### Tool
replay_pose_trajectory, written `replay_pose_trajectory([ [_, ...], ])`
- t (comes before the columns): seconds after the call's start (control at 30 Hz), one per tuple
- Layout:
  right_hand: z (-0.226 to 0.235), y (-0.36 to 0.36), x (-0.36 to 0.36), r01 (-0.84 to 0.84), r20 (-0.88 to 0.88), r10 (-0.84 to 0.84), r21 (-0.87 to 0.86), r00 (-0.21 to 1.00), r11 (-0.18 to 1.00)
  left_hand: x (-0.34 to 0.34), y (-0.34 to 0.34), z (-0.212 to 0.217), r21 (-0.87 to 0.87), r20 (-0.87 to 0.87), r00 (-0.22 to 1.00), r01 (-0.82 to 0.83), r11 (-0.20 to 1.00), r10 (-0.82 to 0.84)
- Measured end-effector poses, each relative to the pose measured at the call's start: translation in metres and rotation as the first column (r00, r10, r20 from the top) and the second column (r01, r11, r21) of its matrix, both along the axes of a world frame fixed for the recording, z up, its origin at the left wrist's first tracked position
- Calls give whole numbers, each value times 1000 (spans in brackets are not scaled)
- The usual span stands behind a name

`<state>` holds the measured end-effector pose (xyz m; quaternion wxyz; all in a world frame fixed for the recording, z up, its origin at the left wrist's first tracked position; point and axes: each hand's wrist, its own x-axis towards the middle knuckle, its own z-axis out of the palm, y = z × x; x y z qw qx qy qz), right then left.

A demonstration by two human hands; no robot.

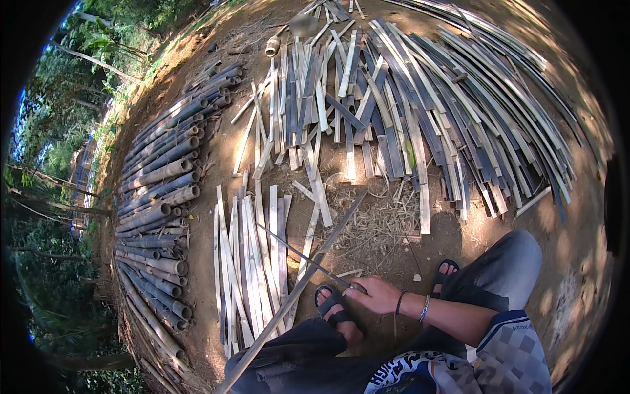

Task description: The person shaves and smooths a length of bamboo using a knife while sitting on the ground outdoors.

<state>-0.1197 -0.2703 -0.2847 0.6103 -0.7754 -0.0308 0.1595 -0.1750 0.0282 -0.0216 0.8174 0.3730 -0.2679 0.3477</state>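
My right hand (374, 294) is closed around the handle of a long, thin-bladed knife (289, 246). Its blade points away to the left and crosses a long bamboo strip (287, 303). That strip slants from the lower edge, over my left leg, up to the middle of the view. Whether blade and strip touch, I cannot tell. My left hand is out of view. Past the blade, a pile of pale split bamboo strips (246, 282) lies on the ground beside my left foot.
Whole bamboo poles (161, 210) are stacked on the left. A wide spread of split bamboo strips (420, 98) covers the ground ahead and to the right. Curly shavings (377, 223) lie in front of my sandalled feet (338, 315). Trees stand at the far left.
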Motion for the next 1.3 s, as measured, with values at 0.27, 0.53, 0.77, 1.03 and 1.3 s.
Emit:
replay_pose_trajectory([
  [0.27, -10, -2, 12, 93, -26, -93, -23, 995, 995, 0, 15, -4, 40, -15, 999, -31, 999, 31],
  [0.53, -12, -8, 15, 64, -114, -70, -60, 991, 996, 1, 12, -4, 6, -29, 999, -43, 999, 43],
  [0.77, -17, -9, 8, 20, -6, -21, -117, 1000, 993, -1, 19, -5, 17, -32, 998, -55, 998, 55],
  [1.03, -10, -10, 3, -24, 5, 24, -24, 1000, 999, -6, 13, -3, 43, -15, 1000, -14, 999, 14],
  [1.3, -26, -12, 9, 67, -42, -69, -49, 997, 997, -4, 5, -2, 1, -24, 997, -77, 997, 77],
])
